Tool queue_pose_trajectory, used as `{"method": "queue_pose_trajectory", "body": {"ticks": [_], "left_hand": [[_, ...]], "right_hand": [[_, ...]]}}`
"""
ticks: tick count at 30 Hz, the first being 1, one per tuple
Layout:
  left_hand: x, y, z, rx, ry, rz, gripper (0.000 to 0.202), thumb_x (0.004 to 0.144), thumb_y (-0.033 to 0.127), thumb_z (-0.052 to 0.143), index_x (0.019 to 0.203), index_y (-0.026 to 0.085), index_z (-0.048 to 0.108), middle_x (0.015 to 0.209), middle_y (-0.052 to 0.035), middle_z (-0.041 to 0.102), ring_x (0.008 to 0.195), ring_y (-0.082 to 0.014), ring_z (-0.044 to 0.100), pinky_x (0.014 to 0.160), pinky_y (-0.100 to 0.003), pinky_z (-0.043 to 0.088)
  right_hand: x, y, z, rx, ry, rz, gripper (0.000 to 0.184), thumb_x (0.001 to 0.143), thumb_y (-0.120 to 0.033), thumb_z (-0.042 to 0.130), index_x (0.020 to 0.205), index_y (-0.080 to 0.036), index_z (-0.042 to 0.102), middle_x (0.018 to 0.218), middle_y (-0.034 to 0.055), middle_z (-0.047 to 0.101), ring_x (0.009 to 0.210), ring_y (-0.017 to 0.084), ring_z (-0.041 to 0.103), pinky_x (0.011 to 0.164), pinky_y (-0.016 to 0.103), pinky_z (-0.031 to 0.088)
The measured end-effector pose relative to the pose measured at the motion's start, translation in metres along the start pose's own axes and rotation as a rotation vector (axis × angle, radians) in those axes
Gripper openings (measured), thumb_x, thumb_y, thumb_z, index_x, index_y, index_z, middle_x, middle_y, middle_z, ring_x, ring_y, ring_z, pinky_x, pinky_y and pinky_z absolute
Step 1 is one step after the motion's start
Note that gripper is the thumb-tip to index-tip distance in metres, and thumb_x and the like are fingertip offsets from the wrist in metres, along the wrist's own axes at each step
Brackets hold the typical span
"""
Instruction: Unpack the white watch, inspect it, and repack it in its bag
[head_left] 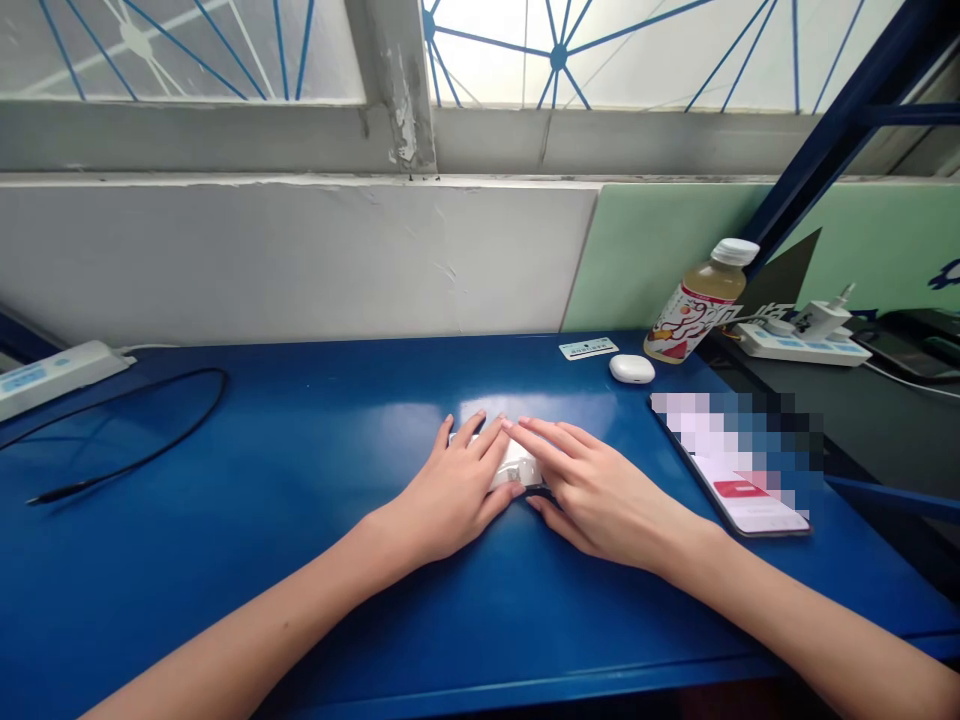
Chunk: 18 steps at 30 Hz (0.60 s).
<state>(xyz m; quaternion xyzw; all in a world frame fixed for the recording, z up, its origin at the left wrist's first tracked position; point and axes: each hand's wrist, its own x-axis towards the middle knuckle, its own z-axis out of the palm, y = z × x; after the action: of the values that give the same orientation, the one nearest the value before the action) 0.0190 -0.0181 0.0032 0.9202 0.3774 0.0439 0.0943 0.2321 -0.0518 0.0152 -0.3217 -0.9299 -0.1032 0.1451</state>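
Note:
A small white packet (pixel 516 468) lies on the blue desktop (pixel 300 620), mostly covered by my hands. Shiny clear wrapping shows on its near side, and a dark strip runs along its lower right edge. What kind of packet it is, I cannot make out. My left hand (pixel 471 482) lies over its left part, fingers stretched across the top and thumb at the near edge. From the right, my right hand (pixel 589 480) covers the other end, with long fingers over the top and the thumb low in front. The fingertips of both hands almost meet above it.
To the right lie a phone (pixel 739 480) with a lit screen, a white earbud case (pixel 631 369), a card (pixel 588 348) and a drink bottle (pixel 694 308). A black cable (pixel 176 440) and a power strip (pixel 64 375) are left; another power strip (pixel 802 343) sits far right.

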Motion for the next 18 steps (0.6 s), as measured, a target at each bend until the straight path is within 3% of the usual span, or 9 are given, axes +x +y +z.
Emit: {"method": "queue_pose_trajectory", "body": {"ticks": [7,10,15,18], "left_hand": [[0.000,0.001,-0.001,0.048,-0.031,0.041,0.057,0.105,0.043,0.032,0.154,0.014,0.025,0.158,-0.0173,0.032,0.149,-0.0369,0.019,0.114,-0.068,0.015],[0.000,0.000,-0.004,0.028,-0.027,0.047,0.057,0.104,0.044,0.033,0.153,0.014,0.027,0.158,-0.0175,0.033,0.149,-0.0350,0.021,0.116,-0.066,0.012],[0.000,-0.004,-0.005,-0.027,-0.014,0.057,0.066,0.101,0.050,0.040,0.154,0.012,0.026,0.157,-0.0180,0.034,0.147,-0.0354,0.026,0.116,-0.064,0.014],[-0.001,-0.005,-0.002,-0.018,0.023,0.088,0.061,0.103,0.049,0.037,0.152,0.012,0.031,0.155,-0.0180,0.038,0.147,-0.0336,0.028,0.118,-0.061,0.011]], "right_hand": [[0.006,0.006,0.005,-0.003,0.041,-0.076,0.029,0.091,-0.018,0.051,0.092,-0.007,0.078,0.146,0.0205,0.052,0.132,0.033,0.051,0.111,0.044,0.045],[0.004,0.009,0.009,0.052,0.070,-0.069,0.026,0.089,-0.016,0.053,0.093,-0.006,0.077,0.139,0.0198,0.059,0.129,0.032,0.054,0.109,0.043,0.046],[-0.003,0.027,0.008,0.293,0.105,0.096,0.023,0.090,-0.028,0.059,0.096,-0.013,0.076,0.137,0.0169,0.060,0.126,0.030,0.057,0.103,0.044,0.051],[-0.008,0.043,0.011,0.374,0.118,0.221,0.024,0.095,-0.024,0.052,0.104,-0.020,0.074,0.136,0.0134,0.060,0.123,0.026,0.058,0.102,0.045,0.052]]}}
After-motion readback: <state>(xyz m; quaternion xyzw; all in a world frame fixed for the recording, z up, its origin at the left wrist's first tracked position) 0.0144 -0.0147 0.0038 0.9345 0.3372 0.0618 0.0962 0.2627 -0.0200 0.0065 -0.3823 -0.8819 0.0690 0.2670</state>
